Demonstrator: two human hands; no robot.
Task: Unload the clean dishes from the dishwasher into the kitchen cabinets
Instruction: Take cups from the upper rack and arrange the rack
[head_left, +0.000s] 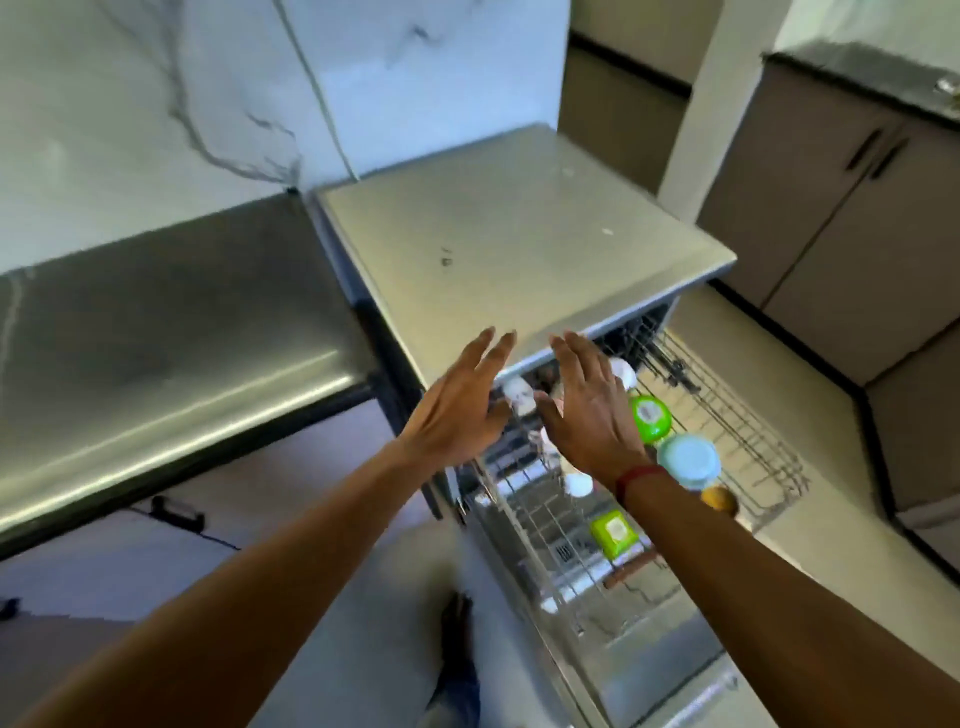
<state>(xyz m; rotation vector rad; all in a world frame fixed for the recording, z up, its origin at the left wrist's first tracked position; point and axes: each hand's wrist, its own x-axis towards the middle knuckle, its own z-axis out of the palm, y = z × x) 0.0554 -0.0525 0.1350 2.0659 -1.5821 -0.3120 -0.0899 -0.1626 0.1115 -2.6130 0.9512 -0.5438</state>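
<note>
Evidently a pickup is in hand: left hand (457, 410) and right hand (587, 410) hover, fingers spread and released, holding nothing, either side of a glossy white cup (519, 397) at the inner left corner of the wire rack (753, 431) — next they must close round its smooth, rounded wall. A green tub (649, 415) and a pale-blue tub (688, 460) sit mid-rack.

- wall (156, 104): white, grey marble veining
- dishwasher top (519, 234): matt silver-grey
- round lid (649, 415): bright green, white label
- second round lid (688, 460): pale blue
- square container (614, 534): green, white label
- wristband (636, 475): red
- cabinets (831, 234): taupe, black handles (865, 149)
</note>
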